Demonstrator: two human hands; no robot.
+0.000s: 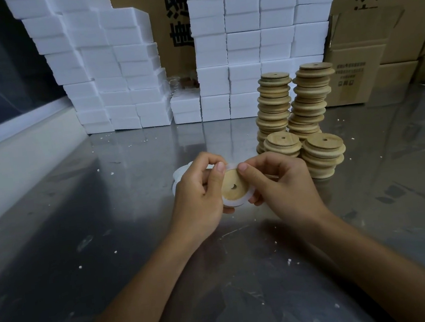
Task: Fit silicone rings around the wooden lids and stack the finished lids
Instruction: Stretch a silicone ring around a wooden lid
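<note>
step: seating ring | left hand (pixel 199 194) and right hand (pixel 279 179) both pinch wooden lid (pixel 234 185) above table (pixel 104 199), thumbs pressing silicone ring (pixel 237 201) onto its edge | spare rings (pixel 181 173) behind left hand, within reach | lid stacks (pixel 297 122) just right

A single head-worn wide-angle camera looks forward and down across the steel table (pixel 86 228), close above both hands, facing the stacked foam blocks (pixel 122 73) behind.
</note>
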